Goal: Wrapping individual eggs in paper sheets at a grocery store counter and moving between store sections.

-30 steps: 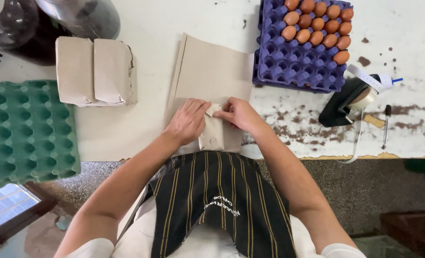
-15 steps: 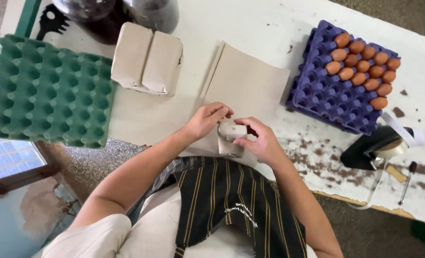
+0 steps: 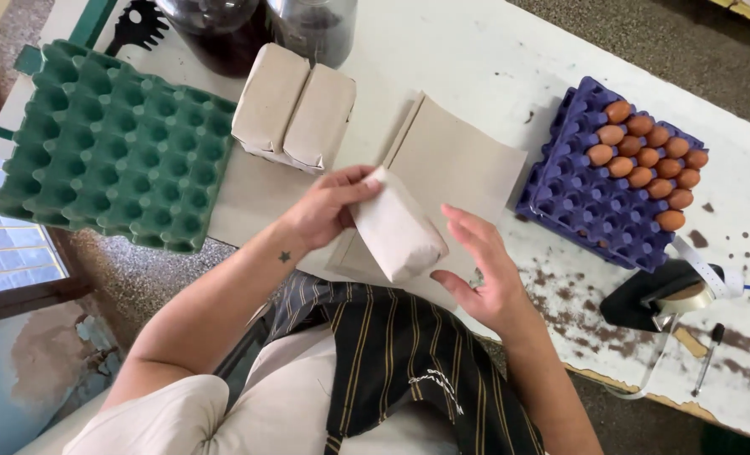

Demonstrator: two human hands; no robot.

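Note:
My left hand (image 3: 324,206) grips a small parcel wrapped in beige paper (image 3: 396,227) by its upper end and holds it up over the table edge. Just to the right, my right hand (image 3: 484,270) is spread with the fingers apart, close to the parcel's side but holding nothing. Under both hands lies a stack of flat beige paper sheets (image 3: 459,160). Two more wrapped parcels (image 3: 295,105) sit side by side farther back on the white table (image 3: 476,50).
A stack of empty green egg trays (image 3: 105,143) sits at the left. A purple egg tray (image 3: 594,202) at the right holds several brown eggs (image 3: 645,160). A black tape dispenser (image 3: 657,299) and a pen (image 3: 708,358) lie at the right edge. Dark glass jars (image 3: 308,25) stand at the back.
The parcel has been lifted off the paper stack, now held by my left hand alone. My right hand has let go and opened. The view has shifted.

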